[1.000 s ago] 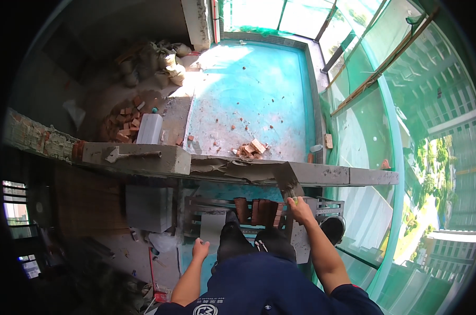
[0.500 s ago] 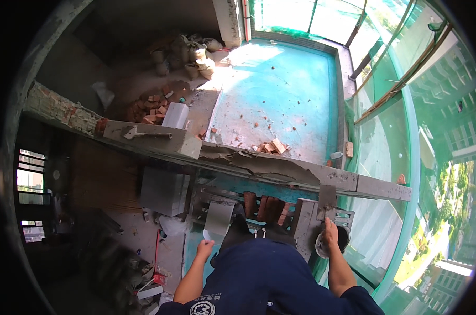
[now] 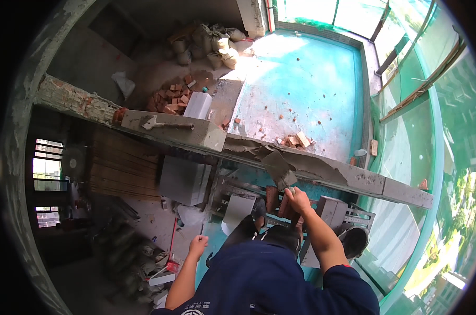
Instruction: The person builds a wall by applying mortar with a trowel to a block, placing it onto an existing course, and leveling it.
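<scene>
Trowel [image 3: 278,169]: flat, roughly rectangular, grey-smeared blade, slanting from upper left to lower right across the near edge of the mortar [image 3: 317,163]. Mortar: uneven grey layer, ragged-edged, spread along the low wall [image 3: 368,181] between its end blocks.

Sunlit glare on blue floor [image 3: 307,79], dim left.

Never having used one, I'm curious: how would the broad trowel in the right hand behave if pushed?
The trowel is probably stiff, since it shows no sag. Being a broad, flat sheet held at one end, it may twist if pushed at a corner.
</scene>
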Demonstrator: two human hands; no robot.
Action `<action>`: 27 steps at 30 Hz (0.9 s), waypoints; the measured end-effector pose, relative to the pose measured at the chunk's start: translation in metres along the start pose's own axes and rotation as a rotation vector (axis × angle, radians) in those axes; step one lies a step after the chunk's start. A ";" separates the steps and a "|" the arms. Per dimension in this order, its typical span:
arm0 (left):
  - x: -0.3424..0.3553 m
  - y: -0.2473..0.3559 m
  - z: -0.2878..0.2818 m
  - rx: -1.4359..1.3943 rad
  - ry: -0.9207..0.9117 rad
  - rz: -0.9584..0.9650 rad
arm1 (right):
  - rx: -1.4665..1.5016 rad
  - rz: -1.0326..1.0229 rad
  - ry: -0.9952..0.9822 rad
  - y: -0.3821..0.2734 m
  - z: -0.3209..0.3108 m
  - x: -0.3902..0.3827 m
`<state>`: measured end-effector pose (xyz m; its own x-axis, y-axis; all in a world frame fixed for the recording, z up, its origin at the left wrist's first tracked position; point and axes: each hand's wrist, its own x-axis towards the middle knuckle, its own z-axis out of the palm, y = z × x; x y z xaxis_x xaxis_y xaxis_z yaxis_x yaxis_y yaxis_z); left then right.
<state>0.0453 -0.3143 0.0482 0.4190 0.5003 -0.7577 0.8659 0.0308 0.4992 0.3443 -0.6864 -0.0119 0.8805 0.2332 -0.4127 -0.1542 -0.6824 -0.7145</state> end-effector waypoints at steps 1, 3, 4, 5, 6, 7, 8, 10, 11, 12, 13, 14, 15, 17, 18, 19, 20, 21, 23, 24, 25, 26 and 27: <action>-0.005 0.000 -0.008 0.004 0.026 0.016 | -0.016 0.027 -0.039 -0.002 0.007 0.001; -0.006 -0.011 -0.025 -0.004 0.054 0.018 | -0.033 0.035 -0.049 -0.005 0.021 -0.001; -0.002 -0.021 -0.032 -0.001 0.042 0.018 | -0.051 0.034 -0.051 -0.005 0.024 -0.001; -0.002 -0.028 -0.034 0.040 0.049 -0.028 | -0.074 0.028 -0.046 -0.006 0.022 -0.003; 0.000 -0.034 -0.036 0.083 0.055 -0.073 | -0.083 0.042 -0.041 -0.006 0.018 -0.004; 0.005 -0.039 -0.036 0.119 0.031 -0.091 | -0.124 0.047 -0.073 -0.005 0.012 -0.004; 0.009 -0.040 -0.036 0.122 0.015 -0.087 | -0.163 0.048 -0.100 -0.008 0.005 -0.004; 0.016 -0.043 -0.033 0.141 -0.004 -0.125 | -0.219 0.059 -0.107 -0.004 -0.007 -0.010; 0.022 -0.040 -0.031 0.129 -0.022 -0.120 | -0.238 0.047 -0.132 -0.002 -0.015 -0.014; 0.027 -0.036 -0.025 0.132 -0.036 -0.114 | -0.257 0.036 -0.158 0.001 -0.022 -0.018; 0.033 -0.033 -0.019 0.083 -0.035 -0.077 | -0.246 0.045 -0.147 0.010 -0.029 -0.022; 0.035 -0.030 -0.014 0.032 -0.028 -0.045 | -0.250 0.049 -0.143 0.014 -0.039 -0.028; 0.035 -0.026 -0.010 0.033 -0.029 -0.047 | -0.208 0.058 -0.125 0.017 -0.048 -0.036; 0.032 -0.019 -0.004 -0.039 -0.068 0.000 | -0.080 0.047 -0.054 0.030 -0.063 -0.048; 0.030 -0.016 0.000 -0.040 -0.064 -0.006 | -0.074 0.090 -0.011 0.032 -0.072 -0.053; 0.026 -0.013 0.003 -0.040 -0.073 0.004 | -0.062 0.083 0.072 0.041 -0.076 -0.052; 0.023 -0.009 0.005 -0.034 -0.082 0.016 | -0.044 0.080 0.158 0.052 -0.078 -0.049; 0.018 -0.006 0.007 -0.032 -0.074 0.010 | -0.009 0.102 0.166 0.062 -0.079 -0.044; 0.004 0.000 0.007 0.049 -0.093 -0.021 | -0.035 0.120 0.177 0.071 -0.066 -0.032; 0.000 0.003 0.008 0.057 -0.087 -0.025 | -0.041 0.116 0.180 0.071 -0.055 -0.028; -0.004 0.007 0.009 0.076 -0.089 -0.025 | -0.005 0.094 0.152 0.071 -0.042 -0.027; -0.010 0.008 0.005 0.095 -0.081 -0.028 | -0.056 0.118 0.107 0.066 -0.026 -0.026; -0.011 0.008 0.003 0.103 -0.076 -0.024 | -0.053 0.119 0.112 0.063 -0.015 -0.026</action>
<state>0.0490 -0.3224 0.0591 0.4140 0.4335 -0.8004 0.8977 -0.0491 0.4378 0.3190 -0.7461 -0.0379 0.9023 0.0720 -0.4252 -0.2393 -0.7366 -0.6326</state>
